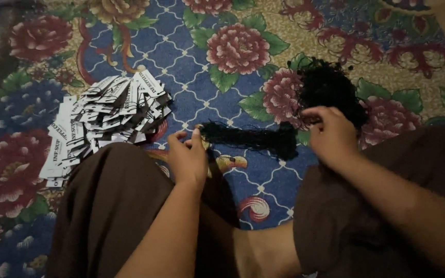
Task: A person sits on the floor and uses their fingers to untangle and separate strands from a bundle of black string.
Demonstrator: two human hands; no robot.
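Note:
A bundle of black strings (256, 138) lies stretched across the floral carpet (181, 56) between my hands. My left hand (187, 155) pinches the left end of the bundle between thumb and fingers. My right hand (330, 135) has its fingers closed at the edge of a larger tangled heap of black strings (330, 87), which joins the bundle's right end. I cannot tell whether it grips a single string there. A pile of white paper tags with black print (104, 116) lies to the left of my left hand.
I sit on the carpet with my knees in brown cloth (109, 206) spread apart, and a bare foot (263, 252) shows between them. The scene is dim. Bare carpet stretches beyond the strings and tags.

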